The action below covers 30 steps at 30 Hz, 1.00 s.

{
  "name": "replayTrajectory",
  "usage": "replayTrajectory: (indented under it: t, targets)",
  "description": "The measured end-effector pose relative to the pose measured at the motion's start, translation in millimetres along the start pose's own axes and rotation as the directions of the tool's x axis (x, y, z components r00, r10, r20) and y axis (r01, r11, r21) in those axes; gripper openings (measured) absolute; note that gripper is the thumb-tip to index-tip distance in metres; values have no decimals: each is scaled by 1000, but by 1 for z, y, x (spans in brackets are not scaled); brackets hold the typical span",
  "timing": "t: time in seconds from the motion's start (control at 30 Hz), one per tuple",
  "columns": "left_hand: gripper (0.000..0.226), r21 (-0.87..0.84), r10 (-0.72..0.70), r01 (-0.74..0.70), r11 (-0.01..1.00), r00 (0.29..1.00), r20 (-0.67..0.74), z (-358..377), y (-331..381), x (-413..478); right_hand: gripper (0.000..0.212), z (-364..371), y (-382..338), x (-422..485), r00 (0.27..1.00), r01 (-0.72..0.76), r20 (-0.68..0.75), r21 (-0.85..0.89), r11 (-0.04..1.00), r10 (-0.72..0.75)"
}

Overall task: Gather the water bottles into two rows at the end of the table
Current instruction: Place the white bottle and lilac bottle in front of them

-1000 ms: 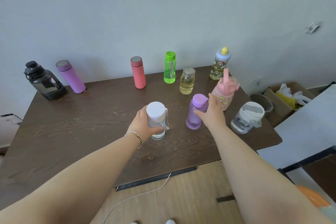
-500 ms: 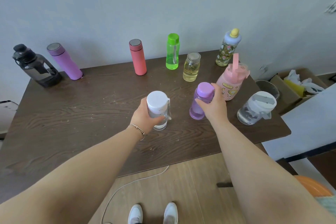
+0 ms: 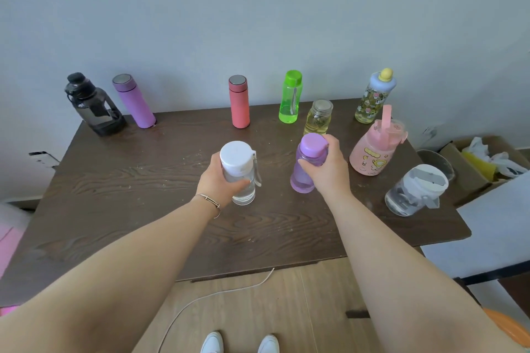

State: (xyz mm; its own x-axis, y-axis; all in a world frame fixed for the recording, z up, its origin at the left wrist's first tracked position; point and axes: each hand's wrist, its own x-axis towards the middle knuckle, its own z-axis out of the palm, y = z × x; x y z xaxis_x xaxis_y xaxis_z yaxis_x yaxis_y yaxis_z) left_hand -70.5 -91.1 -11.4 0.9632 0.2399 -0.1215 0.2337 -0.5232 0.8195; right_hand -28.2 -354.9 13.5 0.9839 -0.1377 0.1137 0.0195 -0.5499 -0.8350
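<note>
My left hand (image 3: 219,180) grips a clear bottle with a white cap (image 3: 239,169) near the middle of the dark wooden table (image 3: 114,195). My right hand (image 3: 329,169) grips a purple bottle with a purple cap (image 3: 307,163) just to its right. Along the back edge stand a black jug (image 3: 93,104), a purple flask (image 3: 133,104), a red flask (image 3: 239,102), a green bottle (image 3: 290,97) and a flowered bottle with a yellow knob (image 3: 374,96). A glass jar of yellow liquid (image 3: 319,117), a pink straw bottle (image 3: 377,146) and a clear white-lidded jug (image 3: 414,193) stand at the right.
A grey wall runs right behind the table. To the right are a cardboard box with bags (image 3: 484,163), a metal bowl (image 3: 436,160) and a white surface (image 3: 502,226). A white cable (image 3: 218,294) lies on the wooden floor beside my white shoes (image 3: 239,342).
The view has shifted while both hands kept their hold. The purple bottle and the white-capped bottle look slightly raised and nearer the table's middle than a second ago.
</note>
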Motion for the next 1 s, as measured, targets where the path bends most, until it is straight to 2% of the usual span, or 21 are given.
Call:
replayTrajectory:
  t: [0.2,0.33,0.6,0.8,1.0]
  targets:
    - [74,-40,-28,24,999,992,-120,-52,-7,-1,75,37,-44,3,993,56,96,65,996,-62]
    - [81,-71,-51,39,997,980,-192,-89,-17,0,74,69,-78,2,980,113,153,84,990,-125]
    - [77,-151,-117,73,986,945,-305,-169,-57,10,70,147,-145,-3,948,178,245,123,976,-203]
    - [78,-135,-117,75,988,937,-330,-239,-98,42,70,220,-192,-6,948,174,246,124,977,-200]
    - [79,-129,-103,69,989,955,-277,-298,-139,85,70,293,-228,-11,960,123,240,93,988,-142]
